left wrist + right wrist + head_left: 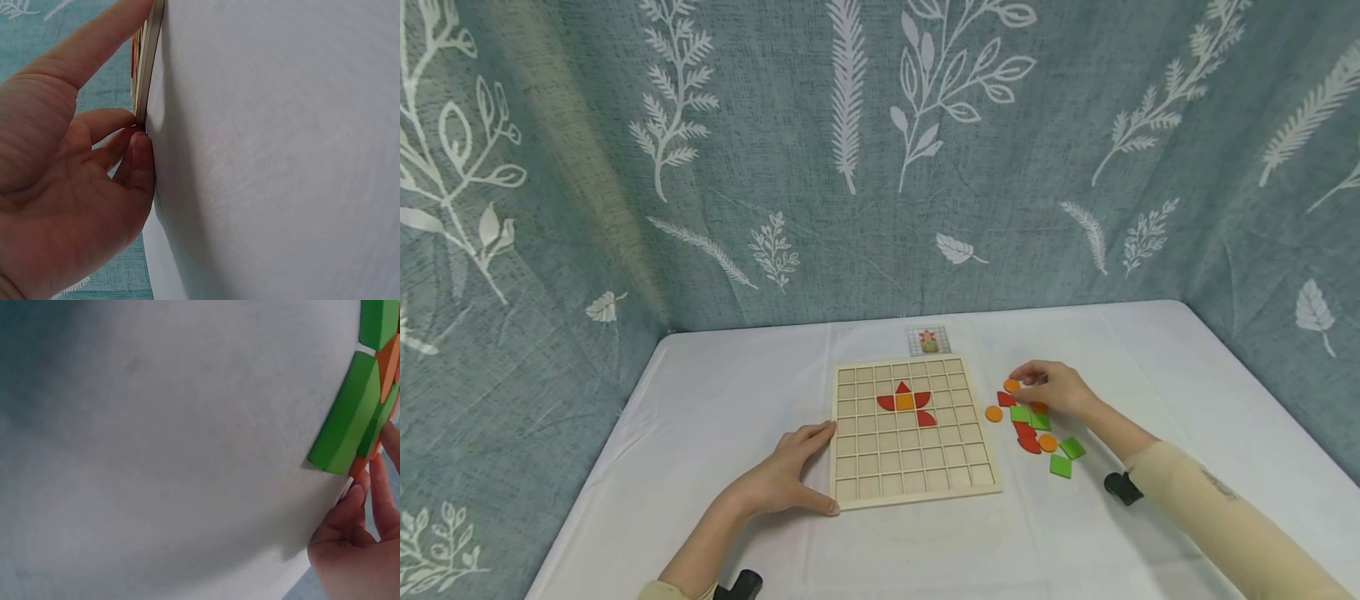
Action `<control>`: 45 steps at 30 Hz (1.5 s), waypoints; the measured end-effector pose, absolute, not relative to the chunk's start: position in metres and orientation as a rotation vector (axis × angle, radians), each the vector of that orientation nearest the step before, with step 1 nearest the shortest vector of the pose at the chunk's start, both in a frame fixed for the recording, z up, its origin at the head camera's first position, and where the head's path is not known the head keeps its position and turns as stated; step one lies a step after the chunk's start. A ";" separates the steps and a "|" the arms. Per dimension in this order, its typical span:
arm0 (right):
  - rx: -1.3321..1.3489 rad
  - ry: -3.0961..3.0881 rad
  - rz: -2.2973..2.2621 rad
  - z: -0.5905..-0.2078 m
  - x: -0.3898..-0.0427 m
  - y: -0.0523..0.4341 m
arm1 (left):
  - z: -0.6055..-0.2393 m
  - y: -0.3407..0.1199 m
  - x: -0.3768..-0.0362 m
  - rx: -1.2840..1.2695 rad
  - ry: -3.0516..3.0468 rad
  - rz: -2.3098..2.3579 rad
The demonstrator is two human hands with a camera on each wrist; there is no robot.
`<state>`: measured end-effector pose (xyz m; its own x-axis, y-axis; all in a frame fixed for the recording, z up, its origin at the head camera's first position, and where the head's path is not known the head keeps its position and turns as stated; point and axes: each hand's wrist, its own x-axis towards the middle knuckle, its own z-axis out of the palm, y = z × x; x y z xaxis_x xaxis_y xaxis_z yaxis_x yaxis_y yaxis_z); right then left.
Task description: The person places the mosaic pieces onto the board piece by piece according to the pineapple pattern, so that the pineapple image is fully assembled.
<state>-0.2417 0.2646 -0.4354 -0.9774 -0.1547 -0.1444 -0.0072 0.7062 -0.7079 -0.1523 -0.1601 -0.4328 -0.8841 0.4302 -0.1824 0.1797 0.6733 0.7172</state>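
My left hand [786, 475] rests along the left edge of a pale wooden grid board [880, 483]. Its thumb lies at the near left corner, and the fingers touch the side higher up. On the board lie an orange square [906, 402], a red triangle [902, 387] and red quarter-circle pieces [927, 418]. Right of the board, my right hand [1056, 389] reaches into a loose pile, thumb and forefinger at an orange disc [1011, 386]. Whether they pinch it is unclear. Beneath and near that hand are green squares [1061, 466] and red pieces [1028, 444].
A small picture card [928, 340] lies just beyond the board's far edge. More orange discs [993, 413] lie among the loose pieces. The white-covered table [745, 375] meets a blue-green leaf-patterned curtain [880, 242] at the back and sides.
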 end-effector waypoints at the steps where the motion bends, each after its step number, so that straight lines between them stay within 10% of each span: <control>1: -0.132 2.719 -1.137 -0.436 -0.242 0.264 | -0.433 -0.160 -0.152 0.482 2.552 1.042; 45: -0.660 2.636 -1.228 -0.441 -0.226 0.131 | -0.432 -0.160 -0.153 0.466 2.557 1.026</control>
<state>-0.2264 0.1310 -0.4406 -0.8899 -0.4544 0.0405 -0.3233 0.5655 -0.7587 -0.1533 -0.1602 -0.4323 -0.8864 0.4209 -0.1924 0.1712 0.6845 0.7086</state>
